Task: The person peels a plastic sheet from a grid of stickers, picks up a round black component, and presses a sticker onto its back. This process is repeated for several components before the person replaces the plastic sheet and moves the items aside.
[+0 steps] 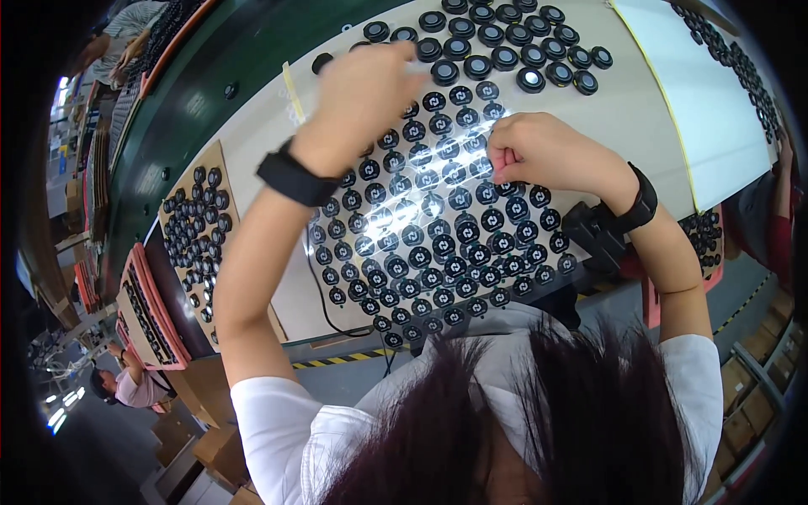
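A clear glossy sheet of round black stickers with white marks (439, 204) spreads across the worktable before me. Beyond its far edge stand several round black parts with grey centres (477, 67). My left hand (362, 93) is over the sheet's far left corner, close to those parts; motion smears its fingers, so its grip is unclear. At the sheet's right side, my right hand (551, 151) is closed, its fingertips pinched together low over the stickers. Whatever it may hold is hidden. Black bands circle both wrists, and a black box-shaped device (596, 234) hangs by the right one.
More black parts fill a board (198, 220) on the left, and others line a white sheet (715, 109) at the right. A green conveyor belt (223, 105) runs along the far left side. Pink trays (156, 320) stand beside it. Other people are at the left and right.
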Motion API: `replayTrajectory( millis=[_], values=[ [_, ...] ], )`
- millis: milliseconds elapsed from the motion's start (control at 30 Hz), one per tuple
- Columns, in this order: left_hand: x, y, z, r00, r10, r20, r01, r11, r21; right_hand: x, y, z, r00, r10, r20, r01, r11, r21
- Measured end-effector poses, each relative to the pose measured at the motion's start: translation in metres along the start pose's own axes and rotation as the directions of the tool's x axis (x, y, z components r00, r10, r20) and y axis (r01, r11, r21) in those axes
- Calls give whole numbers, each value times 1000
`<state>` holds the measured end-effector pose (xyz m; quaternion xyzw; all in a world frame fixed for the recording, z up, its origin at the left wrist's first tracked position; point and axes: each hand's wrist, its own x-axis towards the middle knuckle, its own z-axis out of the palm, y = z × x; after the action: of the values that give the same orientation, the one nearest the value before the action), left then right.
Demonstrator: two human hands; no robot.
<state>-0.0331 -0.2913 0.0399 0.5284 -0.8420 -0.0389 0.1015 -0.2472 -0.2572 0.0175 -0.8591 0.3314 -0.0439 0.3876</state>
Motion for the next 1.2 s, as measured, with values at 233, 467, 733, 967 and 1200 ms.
replayTrajectory(
  millis=[233, 467, 733, 967, 1200],
  values=[
    [10, 27, 33, 998, 55, -29, -49, 983, 175, 2, -11, 0, 999, 18, 26, -17, 999, -38],
    [-6, 21, -1, 995, -101, 1, 74, 722, -688, 0, 4, -17, 981, -3, 195, -83, 899, 431],
    [-52, 53, -66, 984, -143, 102, 137, 255, -957, -13, -34, -55, 933, -51, -357, 302, 652, 695],
    [-71, 68, -79, 969, -248, -9, 78, 342, -936, 37, -66, -51, 504, -709, -493, 775, 119, 621],
    [-79, 71, -82, 950, -285, -129, 28, 489, -872, 3, -90, -59, 994, 38, -100, 75, 429, 900]
  ],
)
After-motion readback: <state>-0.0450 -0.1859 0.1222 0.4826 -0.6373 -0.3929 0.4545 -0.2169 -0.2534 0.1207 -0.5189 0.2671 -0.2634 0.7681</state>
